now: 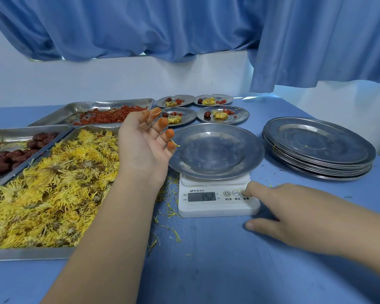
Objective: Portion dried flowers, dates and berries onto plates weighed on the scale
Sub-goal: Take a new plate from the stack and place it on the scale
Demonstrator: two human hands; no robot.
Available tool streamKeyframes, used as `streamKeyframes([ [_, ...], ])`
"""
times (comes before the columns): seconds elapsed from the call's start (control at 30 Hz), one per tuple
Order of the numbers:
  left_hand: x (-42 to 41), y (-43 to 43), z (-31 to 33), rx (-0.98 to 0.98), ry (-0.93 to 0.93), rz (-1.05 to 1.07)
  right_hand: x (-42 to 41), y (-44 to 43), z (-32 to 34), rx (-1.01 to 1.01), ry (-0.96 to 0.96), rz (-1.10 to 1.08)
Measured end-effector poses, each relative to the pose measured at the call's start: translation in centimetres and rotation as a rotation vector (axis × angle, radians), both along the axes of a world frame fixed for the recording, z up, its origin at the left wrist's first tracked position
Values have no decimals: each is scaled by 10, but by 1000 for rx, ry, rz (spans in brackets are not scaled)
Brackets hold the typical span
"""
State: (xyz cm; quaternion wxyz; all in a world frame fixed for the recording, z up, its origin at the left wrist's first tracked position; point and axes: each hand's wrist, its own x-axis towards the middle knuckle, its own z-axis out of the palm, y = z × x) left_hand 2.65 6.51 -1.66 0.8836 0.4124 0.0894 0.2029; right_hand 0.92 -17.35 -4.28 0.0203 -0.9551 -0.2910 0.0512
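One bare steel plate (215, 150) sits on my white scale (217, 206), shiny and with nothing in it; the display shows digits too blurred for me to read. Behind it stand four filled plates (241, 116), each with a yellow flower, a dark date and some red berries. A stack (318, 148) of spare plates lies to the right on the blue surface (206, 260). To the left are the trays of yellow flowers (53, 183), dark dates (9, 159) and red berries (105, 116). My left hand (145, 141) hangs palm up at the plate's left rim, fingers loosely spread and gripping nothing, their tips orange with a petal or two stuck on. My right hand (294, 216) has its forefinger stretched out on the scale's rightmost button, thumb beside the scale.
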Motion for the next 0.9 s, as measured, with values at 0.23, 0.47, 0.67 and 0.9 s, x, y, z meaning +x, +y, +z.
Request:
streamKeyframes([
  [0.23,-1,1,1,-1,8,-8,-1,1,0,13,-16,-55],
  [0.47,0,-1,2,-1,14,-36,4,5,-3,44,-44,-39],
  [0.67,-2,-2,3,24,9,-44,17,0,-8,267,-154,27],
  [0.9,-2,-11,3,287,18,-16,14,17,12,873,-370,67],
])
